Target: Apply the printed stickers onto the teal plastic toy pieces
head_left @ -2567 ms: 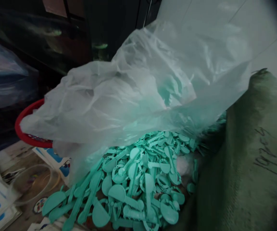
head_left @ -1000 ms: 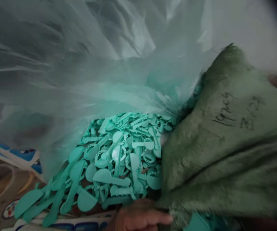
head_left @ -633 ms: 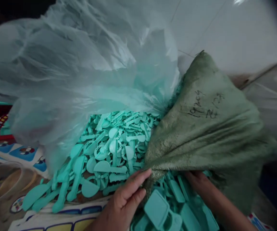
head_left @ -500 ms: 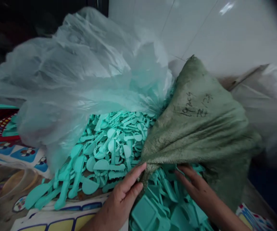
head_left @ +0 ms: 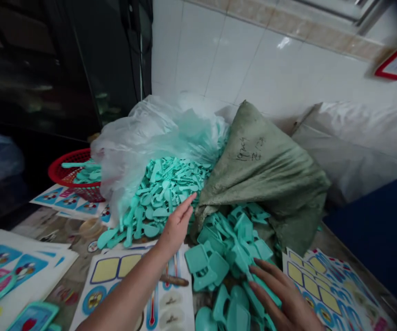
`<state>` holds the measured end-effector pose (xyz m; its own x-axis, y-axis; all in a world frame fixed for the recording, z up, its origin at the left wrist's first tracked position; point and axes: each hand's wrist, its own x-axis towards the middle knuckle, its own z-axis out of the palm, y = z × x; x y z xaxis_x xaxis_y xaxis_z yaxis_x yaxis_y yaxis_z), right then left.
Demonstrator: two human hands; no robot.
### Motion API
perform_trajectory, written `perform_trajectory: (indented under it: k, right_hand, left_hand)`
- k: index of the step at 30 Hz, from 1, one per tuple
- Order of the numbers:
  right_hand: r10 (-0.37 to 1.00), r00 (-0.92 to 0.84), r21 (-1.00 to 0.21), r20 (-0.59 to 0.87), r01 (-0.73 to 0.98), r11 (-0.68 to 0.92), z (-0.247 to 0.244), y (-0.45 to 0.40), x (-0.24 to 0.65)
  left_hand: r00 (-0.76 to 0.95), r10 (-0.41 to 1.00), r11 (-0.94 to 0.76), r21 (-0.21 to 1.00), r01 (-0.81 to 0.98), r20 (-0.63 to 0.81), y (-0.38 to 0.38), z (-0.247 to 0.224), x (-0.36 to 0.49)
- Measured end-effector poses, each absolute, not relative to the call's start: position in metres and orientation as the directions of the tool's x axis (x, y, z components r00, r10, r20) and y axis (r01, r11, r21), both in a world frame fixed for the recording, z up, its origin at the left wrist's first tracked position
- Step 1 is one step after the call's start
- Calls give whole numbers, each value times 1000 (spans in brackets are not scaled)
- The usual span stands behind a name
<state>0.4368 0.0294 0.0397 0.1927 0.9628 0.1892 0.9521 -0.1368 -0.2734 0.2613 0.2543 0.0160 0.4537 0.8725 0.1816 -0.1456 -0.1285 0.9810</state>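
Note:
My left hand (head_left: 178,226) is stretched out flat, its fingers beside the near edge of a green woven sack (head_left: 263,161) with handwriting on it. I cannot tell whether it touches the sack. Turquoise flat-handled plastic pieces (head_left: 171,184) lie heaped behind that hand, partly under a clear plastic bag (head_left: 143,133). Boxy turquoise plastic parts (head_left: 233,239) spill from the sack's mouth toward me. Over the right side of this spill, my right hand (head_left: 281,294) has its fingers apart, the tips at or just above the parts.
A red basket (head_left: 57,170) with turquoise pieces stands at the left. Sticker sheets (head_left: 116,289) lie in front of me, with a stack (head_left: 8,271) at left and more sheets (head_left: 329,289) at right. A blue panel (head_left: 377,230) borders the right; a tiled wall (head_left: 212,55) rises behind.
The view has drawn back and shows more of the table. My left hand has let go of the sack's edge. My right hand has come out toward me, and turquoise parts now lie spread before the sack.

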Motion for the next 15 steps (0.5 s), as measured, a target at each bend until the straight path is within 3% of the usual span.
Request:
perform_trajectory:
  k: [3, 9, 15]
  right_hand:
    - [956, 188, -287, 227, 951, -119, 34, 26, 415]
    - [980, 59, -512, 188, 858, 46, 27, 67, 334]
    - [991, 35, -429, 126, 903, 23, -4, 114, 288]
  left_hand:
    - [407, 891, -128, 971, -201, 202, 255, 24, 256]
    - [308, 929, -136, 963, -232, 205, 251, 51, 227]
    - [192, 973, -113, 989, -98, 130, 240, 71, 154]
